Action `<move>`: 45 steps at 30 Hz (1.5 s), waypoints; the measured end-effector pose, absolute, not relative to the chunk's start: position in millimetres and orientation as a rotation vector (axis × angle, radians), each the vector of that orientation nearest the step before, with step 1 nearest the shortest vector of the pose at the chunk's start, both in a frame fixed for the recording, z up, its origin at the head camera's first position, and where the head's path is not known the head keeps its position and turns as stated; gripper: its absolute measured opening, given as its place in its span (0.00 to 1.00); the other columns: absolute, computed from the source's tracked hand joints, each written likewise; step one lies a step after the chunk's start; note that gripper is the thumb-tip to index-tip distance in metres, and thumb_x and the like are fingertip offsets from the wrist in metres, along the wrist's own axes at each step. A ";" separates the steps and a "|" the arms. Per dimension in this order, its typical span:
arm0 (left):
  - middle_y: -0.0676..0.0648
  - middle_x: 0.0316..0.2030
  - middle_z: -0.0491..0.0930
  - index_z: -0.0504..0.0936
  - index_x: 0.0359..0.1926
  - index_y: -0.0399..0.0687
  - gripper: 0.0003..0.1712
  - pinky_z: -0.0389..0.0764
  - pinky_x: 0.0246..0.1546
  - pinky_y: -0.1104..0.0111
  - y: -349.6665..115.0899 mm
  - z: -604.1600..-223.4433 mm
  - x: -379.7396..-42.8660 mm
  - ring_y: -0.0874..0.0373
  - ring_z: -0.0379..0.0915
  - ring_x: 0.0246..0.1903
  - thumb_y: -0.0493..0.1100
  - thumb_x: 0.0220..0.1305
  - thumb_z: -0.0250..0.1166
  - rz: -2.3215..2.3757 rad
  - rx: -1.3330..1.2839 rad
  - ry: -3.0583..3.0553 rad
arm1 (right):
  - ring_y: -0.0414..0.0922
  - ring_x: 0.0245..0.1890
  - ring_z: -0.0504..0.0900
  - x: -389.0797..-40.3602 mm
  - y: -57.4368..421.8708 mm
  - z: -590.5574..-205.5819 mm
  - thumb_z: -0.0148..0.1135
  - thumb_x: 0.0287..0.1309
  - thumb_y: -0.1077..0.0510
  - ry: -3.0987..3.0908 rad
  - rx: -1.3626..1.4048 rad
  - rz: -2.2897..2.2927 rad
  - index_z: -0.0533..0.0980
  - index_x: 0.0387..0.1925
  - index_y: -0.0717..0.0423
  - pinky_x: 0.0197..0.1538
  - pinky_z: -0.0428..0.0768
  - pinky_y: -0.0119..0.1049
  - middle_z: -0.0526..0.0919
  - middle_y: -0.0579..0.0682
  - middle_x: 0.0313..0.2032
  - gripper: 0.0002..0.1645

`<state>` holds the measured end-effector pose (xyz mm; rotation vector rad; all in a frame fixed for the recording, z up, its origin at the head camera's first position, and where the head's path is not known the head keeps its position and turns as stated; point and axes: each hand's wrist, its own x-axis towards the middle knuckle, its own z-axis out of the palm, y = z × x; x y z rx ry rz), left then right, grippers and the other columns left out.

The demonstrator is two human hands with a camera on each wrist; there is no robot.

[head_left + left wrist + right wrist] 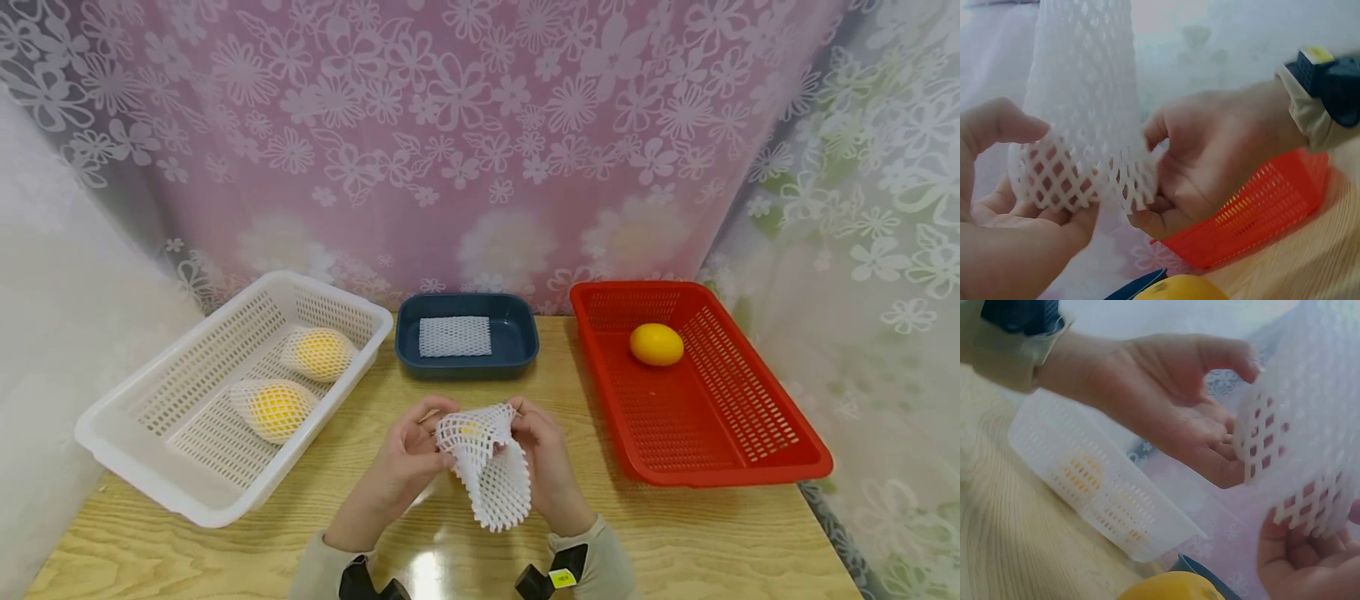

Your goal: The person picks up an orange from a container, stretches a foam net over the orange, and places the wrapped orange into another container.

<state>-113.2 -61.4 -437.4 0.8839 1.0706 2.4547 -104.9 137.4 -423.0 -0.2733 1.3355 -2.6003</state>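
Observation:
Between both hands hangs a white foam net sleeve, its rim spread wide. My left hand grips one side of the rim, thumb outside and fingers inside the mesh, as the left wrist view shows. On the other side, my right hand pinches the rim, its thumb outside the net. A yellow oval fruit lies close by; in the head view only a bit of yellow shows through the mesh, and the rest is hidden.
At left, a white basket holds two net-wrapped yellow fruits. A dark blue tray with a flat white foam net stands at the back. The red basket at right holds one bare yellow fruit.

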 end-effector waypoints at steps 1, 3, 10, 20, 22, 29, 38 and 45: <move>0.47 0.49 0.77 0.70 0.59 0.44 0.30 0.78 0.46 0.70 -63.0 -438.3 -113.4 0.58 0.74 0.46 0.19 0.58 0.54 2.482 0.859 1.029 | 0.42 0.26 0.72 -105.9 138.5 -423.5 0.29 0.62 0.69 1.249 -0.313 -2.571 0.73 0.35 0.55 0.33 0.73 0.31 0.75 0.46 0.28 0.22; 0.49 0.48 0.77 0.70 0.58 0.45 0.32 0.77 0.46 0.71 -65.9 -439.2 -114.1 0.59 0.74 0.45 0.18 0.55 0.48 2.537 0.825 0.947 | 0.43 0.23 0.70 -107.6 140.8 -424.6 0.26 0.63 0.68 1.147 -0.355 -2.501 0.77 0.37 0.56 0.31 0.71 0.33 0.78 0.46 0.28 0.27; 0.49 0.44 0.78 0.72 0.54 0.44 0.31 0.77 0.43 0.72 -70.8 -441.4 -114.9 0.60 0.74 0.42 0.19 0.53 0.43 2.623 0.688 0.771 | 0.36 0.24 0.71 -112.9 143.8 -435.1 0.35 0.77 0.55 1.181 -0.432 -2.235 0.82 0.35 0.53 0.30 0.73 0.26 0.76 0.42 0.26 0.27; 0.44 0.53 0.78 0.67 0.66 0.48 0.32 0.79 0.45 0.69 -78.1 -460.2 -116.9 0.58 0.76 0.45 0.25 0.61 0.56 2.182 0.693 0.871 | 0.40 0.33 0.79 -120.1 143.7 -433.8 0.41 0.78 0.55 0.905 -0.376 -2.493 0.74 0.46 0.54 0.39 0.79 0.29 0.78 0.47 0.37 0.14; 0.45 0.52 0.79 0.63 0.69 0.45 0.33 0.79 0.47 0.68 -77.7 -463.2 -116.0 0.58 0.77 0.47 0.29 0.64 0.58 2.118 0.674 0.869 | 0.39 0.35 0.78 -122.3 141.8 -432.4 0.44 0.78 0.54 0.961 -0.281 -2.518 0.74 0.47 0.53 0.41 0.79 0.28 0.77 0.47 0.38 0.13; 0.52 0.44 0.79 0.77 0.53 0.48 0.14 0.78 0.43 0.70 -71.8 -463.0 -117.4 0.62 0.76 0.42 0.45 0.72 0.53 2.055 0.683 0.947 | 0.39 0.38 0.79 -132.0 129.2 -437.4 0.50 0.75 0.53 1.316 -0.100 -2.461 0.77 0.43 0.50 0.44 0.81 0.30 0.78 0.46 0.38 0.10; 0.49 0.50 0.72 0.70 0.56 0.44 0.15 0.71 0.55 0.67 -68.5 -456.5 -121.5 0.58 0.69 0.50 0.43 0.79 0.41 2.358 0.392 0.725 | 0.44 0.42 0.78 -138.8 127.0 -453.2 0.54 0.71 0.57 1.625 0.168 -2.377 0.78 0.46 0.60 0.47 0.78 0.36 0.81 0.49 0.42 0.12; 0.49 0.41 0.81 0.79 0.44 0.43 0.18 0.79 0.43 0.70 -61.7 -469.1 -140.2 0.61 0.78 0.41 0.43 0.80 0.43 2.485 0.011 0.826 | 0.40 0.37 0.80 -150.7 130.3 -472.0 0.55 0.70 0.58 1.776 0.361 -2.403 0.75 0.51 0.70 0.42 0.79 0.32 0.82 0.48 0.36 0.18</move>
